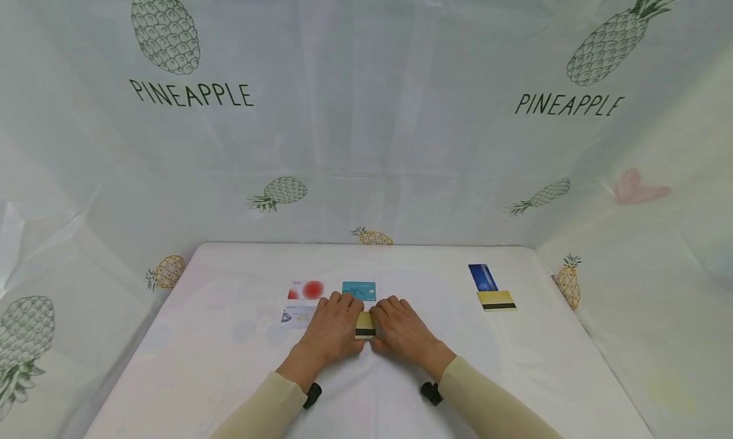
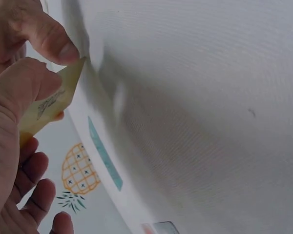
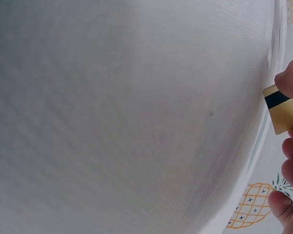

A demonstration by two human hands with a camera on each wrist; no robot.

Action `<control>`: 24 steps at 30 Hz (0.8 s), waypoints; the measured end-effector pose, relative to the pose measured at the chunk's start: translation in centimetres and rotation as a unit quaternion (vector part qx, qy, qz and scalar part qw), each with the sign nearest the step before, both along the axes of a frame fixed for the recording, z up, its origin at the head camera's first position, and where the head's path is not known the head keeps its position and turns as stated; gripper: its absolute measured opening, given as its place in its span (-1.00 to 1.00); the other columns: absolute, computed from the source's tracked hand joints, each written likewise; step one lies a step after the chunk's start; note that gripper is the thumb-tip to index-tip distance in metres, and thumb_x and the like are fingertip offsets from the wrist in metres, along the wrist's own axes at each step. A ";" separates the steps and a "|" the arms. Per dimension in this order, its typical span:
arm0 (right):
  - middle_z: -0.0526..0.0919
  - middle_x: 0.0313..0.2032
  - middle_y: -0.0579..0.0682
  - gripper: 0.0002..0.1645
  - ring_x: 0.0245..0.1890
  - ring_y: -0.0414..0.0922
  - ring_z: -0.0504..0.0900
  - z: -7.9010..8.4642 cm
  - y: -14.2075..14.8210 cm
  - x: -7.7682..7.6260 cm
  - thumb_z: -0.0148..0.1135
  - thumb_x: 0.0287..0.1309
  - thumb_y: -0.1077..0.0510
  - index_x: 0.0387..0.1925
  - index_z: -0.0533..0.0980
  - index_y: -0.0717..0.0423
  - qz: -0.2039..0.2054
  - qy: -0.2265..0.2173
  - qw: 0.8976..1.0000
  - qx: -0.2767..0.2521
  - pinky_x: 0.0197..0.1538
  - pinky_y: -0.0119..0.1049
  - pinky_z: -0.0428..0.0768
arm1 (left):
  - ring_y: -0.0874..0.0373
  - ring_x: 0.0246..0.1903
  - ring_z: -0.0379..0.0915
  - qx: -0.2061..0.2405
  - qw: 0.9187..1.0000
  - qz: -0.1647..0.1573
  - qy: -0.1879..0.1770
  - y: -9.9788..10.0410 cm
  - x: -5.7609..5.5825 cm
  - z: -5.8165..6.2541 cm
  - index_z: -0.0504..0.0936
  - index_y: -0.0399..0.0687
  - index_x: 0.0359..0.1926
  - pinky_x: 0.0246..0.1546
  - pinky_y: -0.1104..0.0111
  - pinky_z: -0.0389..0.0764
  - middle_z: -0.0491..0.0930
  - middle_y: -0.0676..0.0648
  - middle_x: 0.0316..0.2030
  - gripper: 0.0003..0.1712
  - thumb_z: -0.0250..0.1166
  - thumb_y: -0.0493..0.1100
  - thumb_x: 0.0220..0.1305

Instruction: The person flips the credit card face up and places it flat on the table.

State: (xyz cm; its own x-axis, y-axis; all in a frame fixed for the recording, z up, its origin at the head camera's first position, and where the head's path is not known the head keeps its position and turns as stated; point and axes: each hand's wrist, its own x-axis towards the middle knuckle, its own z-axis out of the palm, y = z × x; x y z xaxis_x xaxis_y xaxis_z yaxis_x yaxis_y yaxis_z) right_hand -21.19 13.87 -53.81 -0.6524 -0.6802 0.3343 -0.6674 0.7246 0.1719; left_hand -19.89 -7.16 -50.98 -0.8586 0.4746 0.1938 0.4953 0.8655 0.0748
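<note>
Both hands hold one gold card point(image 1: 365, 324) with a dark stripe, raised above the white tabletop in front of the person. My left hand point(image 1: 338, 327) pinches its left side between thumb and fingers. On the opposite side, my right hand point(image 1: 403, 327) pinches it too. Dark print shows on the card's other face in the left wrist view, while the stripe faces the right wrist camera. Just beyond the hands lies a teal card point(image 1: 359, 290). Close to the left hand is a pale card point(image 1: 296, 316), partly covered by that hand.
A white card with red circles point(image 1: 306, 290) lies behind the pale one. At the right, a blue card point(image 1: 483, 277) lies with another gold striped card point(image 1: 497, 301) against its near end. White cloth with pineapple prints point(image 1: 372, 140) hangs behind the table point(image 1: 544, 375).
</note>
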 end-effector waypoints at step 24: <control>0.60 0.02 -0.08 -0.33 0.02 -0.11 0.48 0.6 0.5 0.3 0.51 0.14 -0.19 0.13 0.55 0.11 -0.019 -0.051 0.997 -0.060 0.06 -0.21 0.53 | 0.06 0.02 0.32 0.033 0.999 0.004 -0.007 0.0 0.0 -1.4 0.52 0.03 0.18 -0.02 0.17 0.34 0.61 0.02 0.02 -0.34 0.45 0.14 0.09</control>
State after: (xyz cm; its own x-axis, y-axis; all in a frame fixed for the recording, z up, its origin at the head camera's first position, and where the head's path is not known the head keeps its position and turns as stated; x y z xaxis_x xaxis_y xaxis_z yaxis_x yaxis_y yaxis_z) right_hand -20.85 14.34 -53.23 -0.7113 -0.6140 0.3421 -0.6491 0.7606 0.0156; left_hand -19.91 -7.21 -52.34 -0.8654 0.4539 0.2122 0.4864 0.8627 0.1383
